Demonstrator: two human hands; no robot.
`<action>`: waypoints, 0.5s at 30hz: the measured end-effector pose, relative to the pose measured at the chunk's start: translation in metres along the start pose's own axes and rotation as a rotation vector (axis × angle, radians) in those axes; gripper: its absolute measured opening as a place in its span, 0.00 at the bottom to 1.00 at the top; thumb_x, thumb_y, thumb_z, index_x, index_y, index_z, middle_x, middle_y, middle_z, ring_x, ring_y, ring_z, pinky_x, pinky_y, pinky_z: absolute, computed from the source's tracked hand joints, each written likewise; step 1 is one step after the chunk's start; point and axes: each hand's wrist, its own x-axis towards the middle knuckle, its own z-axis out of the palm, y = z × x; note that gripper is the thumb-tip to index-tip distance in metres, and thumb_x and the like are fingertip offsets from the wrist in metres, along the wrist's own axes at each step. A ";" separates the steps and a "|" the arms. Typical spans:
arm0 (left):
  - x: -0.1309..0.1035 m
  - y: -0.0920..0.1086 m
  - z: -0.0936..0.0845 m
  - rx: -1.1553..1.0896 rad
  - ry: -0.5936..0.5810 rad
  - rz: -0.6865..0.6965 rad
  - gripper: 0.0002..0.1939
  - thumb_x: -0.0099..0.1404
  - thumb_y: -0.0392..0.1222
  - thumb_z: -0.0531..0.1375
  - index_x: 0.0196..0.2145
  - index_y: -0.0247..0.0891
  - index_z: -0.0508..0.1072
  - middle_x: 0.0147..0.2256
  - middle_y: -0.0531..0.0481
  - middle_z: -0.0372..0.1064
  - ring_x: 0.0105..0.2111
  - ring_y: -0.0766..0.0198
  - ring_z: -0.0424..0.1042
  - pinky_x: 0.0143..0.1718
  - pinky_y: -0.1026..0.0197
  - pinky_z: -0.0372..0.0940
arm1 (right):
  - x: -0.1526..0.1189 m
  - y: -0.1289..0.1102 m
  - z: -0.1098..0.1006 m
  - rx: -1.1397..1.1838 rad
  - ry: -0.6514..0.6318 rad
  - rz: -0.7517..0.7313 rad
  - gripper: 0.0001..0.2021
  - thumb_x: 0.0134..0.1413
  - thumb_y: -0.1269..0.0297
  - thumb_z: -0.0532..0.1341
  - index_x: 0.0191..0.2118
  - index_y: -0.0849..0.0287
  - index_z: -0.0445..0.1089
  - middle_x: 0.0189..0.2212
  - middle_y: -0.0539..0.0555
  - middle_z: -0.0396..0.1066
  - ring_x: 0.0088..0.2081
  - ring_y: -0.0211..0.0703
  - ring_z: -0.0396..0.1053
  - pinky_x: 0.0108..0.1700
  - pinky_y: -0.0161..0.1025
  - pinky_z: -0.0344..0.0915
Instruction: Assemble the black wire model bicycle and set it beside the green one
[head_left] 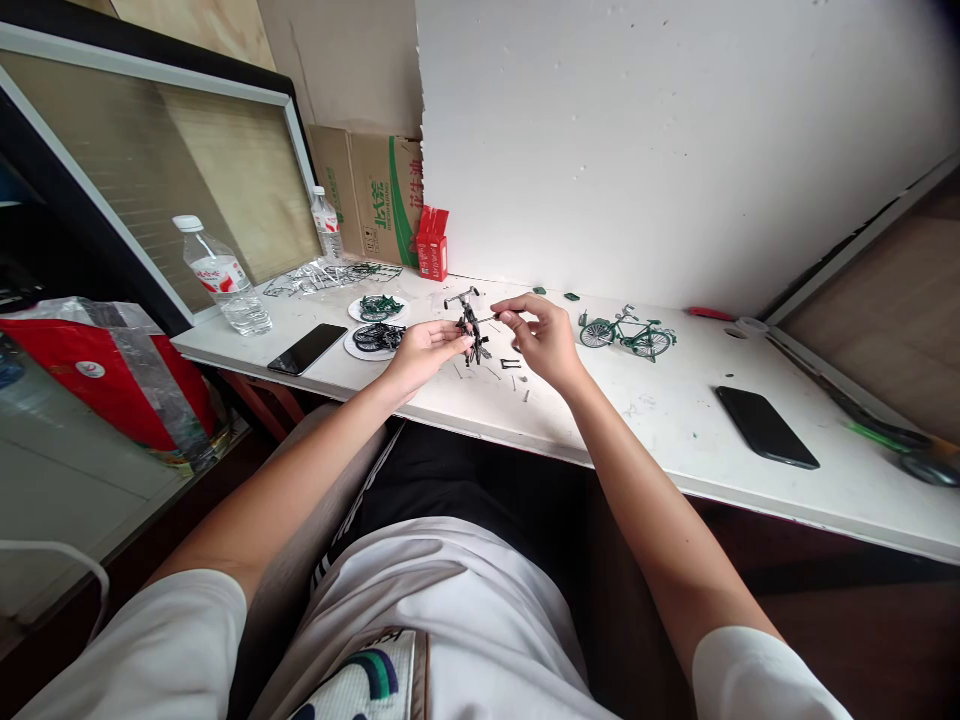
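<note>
My left hand [429, 350] is closed around the lower part of a black model bicycle frame [472, 325], holding it above the table with its handlebars up. Between the thumb and fingers of my right hand [546, 338] is a slim rod-like tool [491, 318], pointing left with its tip at the frame; its exact kind is too small to tell. Below both hands lie a small black fork-shaped part [510, 364] and several tiny pins and screws. Right of my right hand stands an assembled green model bicycle [628, 332].
Two white plates hold green parts [381, 307] and black parts [377, 337]. A phone [308, 349] lies at left, another phone [765, 427] at right. Water bottles [223, 280], a red box [433, 245] and a carton [375, 195] stand behind. The white table's front edge [525, 449] is near me.
</note>
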 end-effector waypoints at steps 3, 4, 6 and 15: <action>0.000 0.000 0.000 0.010 0.003 0.007 0.27 0.53 0.49 0.81 0.46 0.32 0.83 0.44 0.39 0.83 0.45 0.53 0.80 0.53 0.51 0.72 | 0.000 0.001 0.000 -0.031 -0.002 -0.038 0.24 0.70 0.37 0.64 0.46 0.54 0.84 0.45 0.60 0.83 0.45 0.52 0.80 0.33 0.43 0.77; 0.000 0.000 0.001 0.012 0.003 0.010 0.27 0.53 0.49 0.81 0.46 0.32 0.83 0.45 0.38 0.83 0.45 0.52 0.80 0.53 0.50 0.72 | 0.000 0.001 0.001 -0.045 -0.006 -0.040 0.23 0.71 0.38 0.64 0.46 0.54 0.84 0.45 0.60 0.83 0.45 0.52 0.80 0.33 0.43 0.77; 0.000 -0.001 0.001 0.013 0.001 0.011 0.27 0.53 0.49 0.81 0.46 0.32 0.83 0.45 0.38 0.83 0.45 0.52 0.81 0.53 0.50 0.73 | 0.000 0.000 0.001 -0.075 -0.012 -0.042 0.23 0.72 0.39 0.63 0.46 0.54 0.84 0.44 0.60 0.83 0.45 0.52 0.80 0.32 0.43 0.76; -0.001 0.000 0.001 0.030 0.008 0.017 0.26 0.54 0.49 0.81 0.46 0.32 0.83 0.45 0.38 0.83 0.48 0.50 0.80 0.53 0.50 0.72 | 0.000 0.001 0.000 -0.112 -0.006 -0.091 0.21 0.73 0.41 0.62 0.46 0.53 0.83 0.43 0.60 0.83 0.46 0.53 0.79 0.36 0.45 0.77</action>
